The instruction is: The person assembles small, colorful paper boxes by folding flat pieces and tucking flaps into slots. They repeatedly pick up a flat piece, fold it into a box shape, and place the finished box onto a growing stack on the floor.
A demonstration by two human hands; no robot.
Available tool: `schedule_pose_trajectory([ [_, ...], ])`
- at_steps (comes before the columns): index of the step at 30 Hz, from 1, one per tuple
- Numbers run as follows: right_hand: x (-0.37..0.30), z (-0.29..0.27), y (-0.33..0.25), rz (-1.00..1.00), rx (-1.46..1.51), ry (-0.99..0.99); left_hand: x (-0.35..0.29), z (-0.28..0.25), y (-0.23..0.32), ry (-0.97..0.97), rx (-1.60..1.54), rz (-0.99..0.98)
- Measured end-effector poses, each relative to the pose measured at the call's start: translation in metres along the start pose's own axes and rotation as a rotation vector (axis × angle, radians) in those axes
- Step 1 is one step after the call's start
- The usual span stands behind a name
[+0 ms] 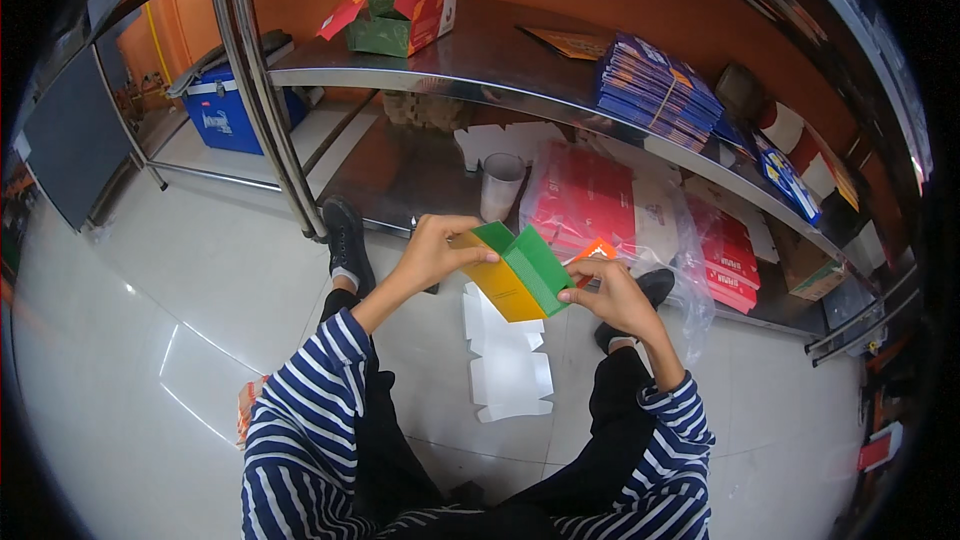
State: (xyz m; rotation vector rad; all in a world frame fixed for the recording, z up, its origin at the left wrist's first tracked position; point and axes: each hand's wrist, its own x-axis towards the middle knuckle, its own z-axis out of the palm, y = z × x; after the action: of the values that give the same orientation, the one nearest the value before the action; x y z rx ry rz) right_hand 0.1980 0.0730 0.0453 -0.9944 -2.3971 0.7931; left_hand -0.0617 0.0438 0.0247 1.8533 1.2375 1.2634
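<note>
Between my two hands is a yellow and green folding carton (508,285), partly folded, with green flaps standing up at its top. My left hand (445,250) pinches its left side, thumb on the yellow face. The right edge, by a green flap, is gripped by my right hand (610,292) between thumb and fingers. An orange flap (598,250) shows just behind my right fingers; whether it belongs to the same carton I cannot tell. Below the carton, flat white die-cut box blanks (510,380) lie on the floor between my legs.
A steel rack stands ahead. Its upper shelf (330,72) bears a red and green box (400,15) and a banded stack of blue cartons (655,95). Lower down are a grey cup (501,185) and plastic-wrapped red cartons (580,195). A blue cooler (235,115) sits at the left.
</note>
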Motion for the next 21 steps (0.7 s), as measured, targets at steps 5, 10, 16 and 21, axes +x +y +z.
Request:
schedule_pose_trajectory([
  [5,0.001,-0.003,-0.003,-0.010,0.006,-0.070,0.000,-0.001,-0.007,-0.027,0.019,-0.006],
  [10,-0.001,-0.001,0.000,0.017,-0.010,-0.095,0.000,-0.002,-0.005,-0.081,-0.004,-0.005],
  [16,0.000,-0.002,0.007,-0.017,0.035,-0.134,0.000,-0.004,-0.001,-0.127,-0.057,-0.104],
  [21,0.002,-0.002,0.014,-0.074,0.160,-0.112,-0.001,-0.005,-0.001,-0.070,-0.084,-0.077],
])
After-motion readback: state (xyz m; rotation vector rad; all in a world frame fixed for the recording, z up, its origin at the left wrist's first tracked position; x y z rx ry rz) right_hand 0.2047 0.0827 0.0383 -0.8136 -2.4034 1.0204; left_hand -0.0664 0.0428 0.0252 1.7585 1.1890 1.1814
